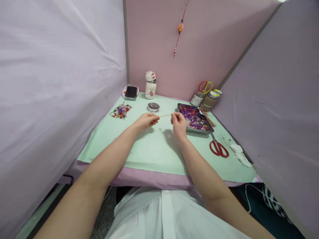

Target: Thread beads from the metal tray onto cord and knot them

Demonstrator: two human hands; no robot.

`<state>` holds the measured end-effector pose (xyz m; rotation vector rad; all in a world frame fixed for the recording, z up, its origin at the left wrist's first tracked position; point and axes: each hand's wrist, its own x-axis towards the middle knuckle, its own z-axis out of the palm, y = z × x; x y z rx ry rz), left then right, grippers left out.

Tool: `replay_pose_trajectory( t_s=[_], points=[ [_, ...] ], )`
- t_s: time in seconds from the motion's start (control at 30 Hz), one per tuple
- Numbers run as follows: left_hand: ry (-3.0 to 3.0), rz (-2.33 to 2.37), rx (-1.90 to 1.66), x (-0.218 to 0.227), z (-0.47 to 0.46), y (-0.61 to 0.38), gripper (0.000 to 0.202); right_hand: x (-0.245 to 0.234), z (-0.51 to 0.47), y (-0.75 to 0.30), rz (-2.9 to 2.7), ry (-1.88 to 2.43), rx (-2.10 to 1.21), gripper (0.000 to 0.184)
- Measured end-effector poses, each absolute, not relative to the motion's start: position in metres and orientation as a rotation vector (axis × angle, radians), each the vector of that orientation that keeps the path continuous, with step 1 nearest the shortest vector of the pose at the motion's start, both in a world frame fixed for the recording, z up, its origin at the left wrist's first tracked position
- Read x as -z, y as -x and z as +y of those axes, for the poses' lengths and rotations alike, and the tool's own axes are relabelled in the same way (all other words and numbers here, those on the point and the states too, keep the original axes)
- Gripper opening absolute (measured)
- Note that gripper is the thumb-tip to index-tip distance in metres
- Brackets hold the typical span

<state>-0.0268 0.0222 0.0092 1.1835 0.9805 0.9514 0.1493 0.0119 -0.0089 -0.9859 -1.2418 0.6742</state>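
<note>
A thin yellowish cord (165,116) is stretched between my two hands above the green tabletop. My left hand (147,120) is closed on one end of it, fingers curled. My right hand (178,121) pinches the other end between thumb and fingertips, close to the left edge of a metal tray (199,131). Purple, red and clear beads (193,117) fill that tray. Below the cord, a small pale piece (160,129) lies on the table; I cannot make out what it is. Beyond my hands sits a round tin (153,107) with small dark contents.
Red-handled scissors (219,148) and a crumpled white tissue (240,155) lie at the right. Finished-looking beaded strings (121,110) are heaped at the left. A white bottle (150,85), a phone-like dark object (131,92) and jars (210,100) stand along the back. A beaded cord (180,28) hangs on the wall.
</note>
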Motion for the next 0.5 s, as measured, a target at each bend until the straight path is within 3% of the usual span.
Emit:
replay_pose_trajectory(
  t_s=[0.5],
  points=[
    [-0.996, 0.973, -0.781, -0.013, 0.025, 0.039, 0.025, 0.004, 0.028, -0.18, -0.863, 0.933, -0.453, 0.035]
  ],
)
